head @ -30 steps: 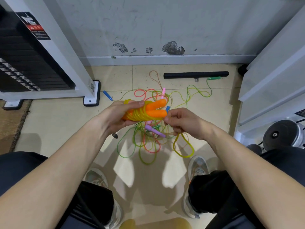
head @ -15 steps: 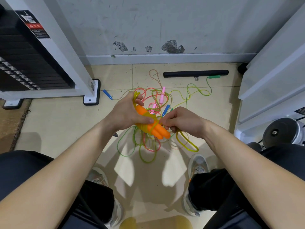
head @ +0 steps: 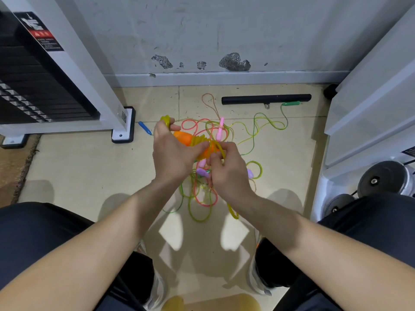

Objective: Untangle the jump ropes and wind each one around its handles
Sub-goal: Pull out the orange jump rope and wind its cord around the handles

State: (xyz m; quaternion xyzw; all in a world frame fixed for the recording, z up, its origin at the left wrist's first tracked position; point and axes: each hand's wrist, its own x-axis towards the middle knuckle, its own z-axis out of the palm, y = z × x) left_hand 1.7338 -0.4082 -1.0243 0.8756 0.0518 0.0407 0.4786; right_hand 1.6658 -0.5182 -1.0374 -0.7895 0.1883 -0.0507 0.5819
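1. Gripping the orange handles (head: 183, 136) in the left hand (head: 173, 153), fingers (head: 197, 146) curled tight; pinching the yellow rope (head: 200, 140) in the right hand (head: 228, 176), fingers (head: 216, 156) nearly closed, both above the floor tangle (head: 195, 194).
2. Worst: may cinch that tangle tighter by tugging a snagged tail.
3. Lesser: may shed the wound coils off the handles by slackening the pinch.
4. Least: may overlap turns unevenly.

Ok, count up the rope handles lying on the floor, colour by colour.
pink handles: 2
purple handles: 2
blue handle: 1
green handle: 1
Total: 6
Left out: the orange-handled rope held by the left hand and right hand.
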